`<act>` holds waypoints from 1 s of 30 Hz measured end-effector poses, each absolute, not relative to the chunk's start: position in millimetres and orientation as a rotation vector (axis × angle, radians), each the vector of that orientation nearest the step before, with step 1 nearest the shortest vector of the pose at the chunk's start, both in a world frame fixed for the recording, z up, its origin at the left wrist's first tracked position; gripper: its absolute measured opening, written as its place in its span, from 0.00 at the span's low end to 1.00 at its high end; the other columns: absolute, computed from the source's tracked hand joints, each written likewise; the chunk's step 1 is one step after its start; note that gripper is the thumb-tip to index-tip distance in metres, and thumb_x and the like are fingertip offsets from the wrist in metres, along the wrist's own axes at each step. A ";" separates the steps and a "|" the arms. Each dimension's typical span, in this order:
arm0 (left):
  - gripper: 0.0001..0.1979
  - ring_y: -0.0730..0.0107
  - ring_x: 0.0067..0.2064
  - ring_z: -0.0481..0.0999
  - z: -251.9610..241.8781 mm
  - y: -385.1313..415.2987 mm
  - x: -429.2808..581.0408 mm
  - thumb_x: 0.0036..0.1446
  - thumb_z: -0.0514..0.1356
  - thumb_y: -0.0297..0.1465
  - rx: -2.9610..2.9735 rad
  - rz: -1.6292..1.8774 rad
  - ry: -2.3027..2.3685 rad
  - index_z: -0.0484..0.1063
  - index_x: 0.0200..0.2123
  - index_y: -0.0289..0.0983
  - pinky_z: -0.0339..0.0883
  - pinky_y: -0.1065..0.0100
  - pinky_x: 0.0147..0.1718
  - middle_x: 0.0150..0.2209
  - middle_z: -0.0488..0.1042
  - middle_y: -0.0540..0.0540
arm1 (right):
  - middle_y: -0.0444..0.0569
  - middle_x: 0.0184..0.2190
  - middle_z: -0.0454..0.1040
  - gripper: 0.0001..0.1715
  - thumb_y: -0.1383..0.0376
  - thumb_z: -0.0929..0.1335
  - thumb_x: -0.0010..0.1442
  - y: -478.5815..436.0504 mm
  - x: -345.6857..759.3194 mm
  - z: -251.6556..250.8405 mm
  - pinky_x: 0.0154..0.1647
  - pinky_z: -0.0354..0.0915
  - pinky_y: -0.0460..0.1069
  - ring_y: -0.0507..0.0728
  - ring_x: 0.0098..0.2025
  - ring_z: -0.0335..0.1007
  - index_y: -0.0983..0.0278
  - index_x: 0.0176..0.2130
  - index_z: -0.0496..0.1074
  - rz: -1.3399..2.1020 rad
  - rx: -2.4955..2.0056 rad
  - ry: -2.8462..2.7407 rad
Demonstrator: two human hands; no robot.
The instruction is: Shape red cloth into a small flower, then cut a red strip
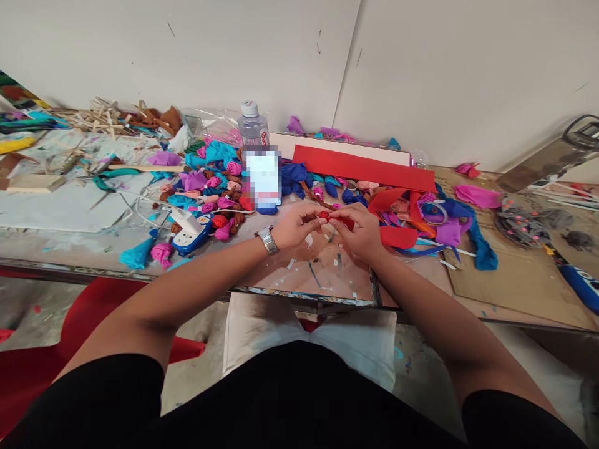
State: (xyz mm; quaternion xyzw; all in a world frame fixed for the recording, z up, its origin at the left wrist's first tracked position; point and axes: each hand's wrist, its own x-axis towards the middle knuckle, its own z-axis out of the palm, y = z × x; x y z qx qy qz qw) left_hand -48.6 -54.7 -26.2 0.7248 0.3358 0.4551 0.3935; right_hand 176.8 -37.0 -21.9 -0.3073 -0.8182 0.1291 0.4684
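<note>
Both of my hands meet over the worktable (299, 280) and pinch a small piece of red material (333, 217) between their fingertips. My left hand (296, 226), with a metal watch on its wrist, grips the piece's left end. My right hand (359, 229) curls round its right side and hides most of it. Just behind the hands lie small rolled buds of pink, red, blue and purple material (219, 202) and loose red scraps (397, 236).
A phone (262, 178) stands behind my left hand, with a water bottle (253, 125) behind it. A long red sheet (365, 167) lies along the wall. A white and blue power strip (189, 231) sits left. Wooden sticks (103, 115) and cardboard (515, 280) fill the sides.
</note>
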 end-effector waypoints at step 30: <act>0.28 0.75 0.34 0.78 -36.7 -54.9 -41.2 0.70 0.66 0.41 1.674 1.156 0.595 0.64 0.67 0.41 0.77 0.70 0.37 0.40 0.75 0.48 | 0.52 0.47 0.82 0.13 0.54 0.71 0.72 -35.7 176.4 -27.1 0.56 0.77 0.60 0.62 0.52 0.80 0.55 0.50 0.83 0.287 -0.678 -2.026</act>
